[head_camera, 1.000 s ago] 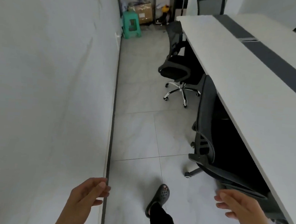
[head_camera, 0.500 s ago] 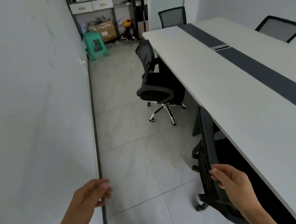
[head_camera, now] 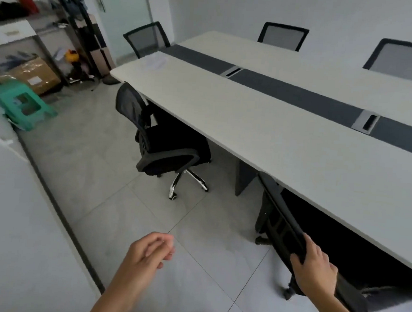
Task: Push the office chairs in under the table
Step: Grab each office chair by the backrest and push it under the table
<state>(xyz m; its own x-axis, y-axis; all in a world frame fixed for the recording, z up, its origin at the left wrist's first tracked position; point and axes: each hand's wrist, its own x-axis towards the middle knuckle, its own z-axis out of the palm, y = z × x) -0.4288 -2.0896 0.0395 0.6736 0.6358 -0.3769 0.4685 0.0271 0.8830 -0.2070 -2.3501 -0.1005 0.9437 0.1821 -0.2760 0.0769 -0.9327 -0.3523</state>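
Grey tiled floor [head_camera: 96, 172] beside a long white surface [head_camera: 263, 125]. Near chair [head_camera: 280, 222] sits tucked under the surface edge, and the right hand [head_camera: 314, 270] grips its back at the top rim. Far chair [head_camera: 168, 153] stands ahead and leftward, its seat jutting out. The left hand [head_camera: 149, 251], loosely curled and holding nothing, lies nearer it.

I'm seeing an off-white table [head_camera: 250, 129] with a dark grey stripe [head_camera: 301, 96], a black chair [head_camera: 280, 224], a green stool [head_camera: 20, 105], a brown box [head_camera: 32, 73], pale grey floor tiles [head_camera: 96, 172]
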